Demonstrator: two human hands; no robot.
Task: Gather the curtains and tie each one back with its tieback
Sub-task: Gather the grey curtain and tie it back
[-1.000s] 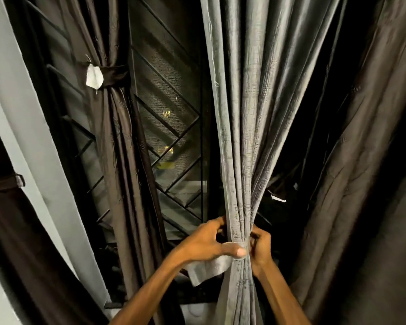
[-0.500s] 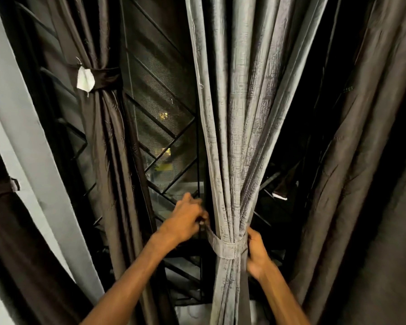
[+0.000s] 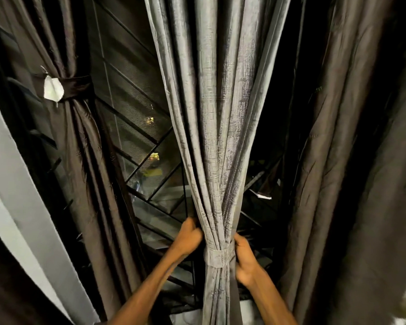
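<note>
Two hands meet at the grey curtain [image 3: 211, 127], which hangs gathered in the middle of the view; our left hand [image 3: 189, 235] curls into its folds just above the grey tieback [image 3: 217, 255] wrapped round it; our right hand [image 3: 244, 259] (blurred) grips the band's right side; the brown curtain [image 3: 85, 141] at left is already tied with a dark tieback [image 3: 76, 84].

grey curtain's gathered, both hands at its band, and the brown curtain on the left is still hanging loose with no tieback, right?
Not quite. The head view shows the brown curtain on the left already cinched by a dark tieback. The rest holds: the grey curtain is gathered, with the left hand and right hand at its band.
</note>
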